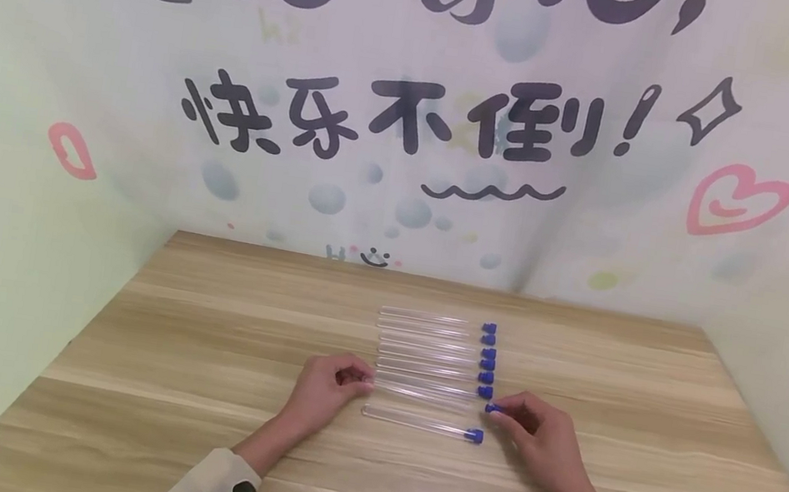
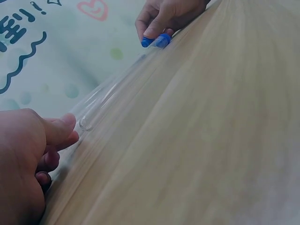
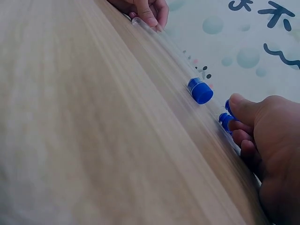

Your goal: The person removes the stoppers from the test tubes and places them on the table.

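My left hand (image 1: 324, 392) pinches the rounded end of a clear test tube (image 1: 422, 395) between thumb and fingertips. Facing its open end, my right hand (image 1: 549, 440) holds a small blue stopper (image 1: 491, 408) between thumb and fingers. In the head view this stopper and the tube's mouth look slightly apart. Nearer the person lies another test tube (image 1: 411, 421), with a blue stopper (image 1: 474, 435) in its right end. In the right wrist view that fitted stopper (image 3: 200, 91) shows large, beside my right hand (image 3: 262, 136).
Beyond the hands, several more clear test tubes (image 1: 426, 343) lie side by side, with a column of blue stoppers (image 1: 489, 353) at their right ends. All lie on a wood-grain table (image 1: 244, 292). A printed cloth (image 1: 408, 147) hangs behind the table's far edge.
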`<state>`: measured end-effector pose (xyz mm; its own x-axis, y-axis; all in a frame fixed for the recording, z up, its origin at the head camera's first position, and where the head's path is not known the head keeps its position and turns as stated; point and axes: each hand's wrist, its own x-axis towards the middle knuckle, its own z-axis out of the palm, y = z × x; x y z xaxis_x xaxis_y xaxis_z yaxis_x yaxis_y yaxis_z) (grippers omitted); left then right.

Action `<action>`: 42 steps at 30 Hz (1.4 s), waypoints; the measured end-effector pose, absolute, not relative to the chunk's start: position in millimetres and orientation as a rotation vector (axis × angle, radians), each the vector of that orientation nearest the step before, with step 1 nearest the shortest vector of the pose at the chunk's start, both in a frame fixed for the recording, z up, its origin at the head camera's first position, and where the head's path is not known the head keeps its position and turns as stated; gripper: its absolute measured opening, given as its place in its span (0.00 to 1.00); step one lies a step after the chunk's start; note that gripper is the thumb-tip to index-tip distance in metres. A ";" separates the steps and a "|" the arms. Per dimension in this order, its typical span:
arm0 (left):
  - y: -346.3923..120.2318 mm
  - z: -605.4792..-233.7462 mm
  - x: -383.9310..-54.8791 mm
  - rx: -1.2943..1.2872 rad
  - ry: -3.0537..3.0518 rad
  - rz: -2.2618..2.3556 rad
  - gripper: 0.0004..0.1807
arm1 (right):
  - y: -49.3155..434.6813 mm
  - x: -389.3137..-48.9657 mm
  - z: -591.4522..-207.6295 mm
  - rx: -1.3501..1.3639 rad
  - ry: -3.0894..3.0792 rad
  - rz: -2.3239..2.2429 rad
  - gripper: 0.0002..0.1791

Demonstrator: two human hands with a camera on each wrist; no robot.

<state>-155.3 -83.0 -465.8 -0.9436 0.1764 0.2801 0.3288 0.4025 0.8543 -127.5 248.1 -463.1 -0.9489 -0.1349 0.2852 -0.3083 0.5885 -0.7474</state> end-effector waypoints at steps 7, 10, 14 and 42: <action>-82.0 -465.9 -155.9 -0.465 -2.519 -1.579 0.06 | 249.3 -128.3 -463.2 0.375 -2.635 1.292 0.08; -81.6 -466.8 -156.6 -0.468 -2.527 -1.578 0.07 | 249.6 -128.8 -463.6 0.387 -2.629 1.295 0.08; -80.9 -467.6 -157.5 -0.483 -2.526 -1.547 0.07 | 250.3 -129.3 -464.5 0.393 -2.627 1.284 0.08; -78.2 -465.2 -156.7 -0.537 -2.544 -1.439 0.07 | 249.9 -129.8 -464.1 0.321 -2.678 1.248 0.10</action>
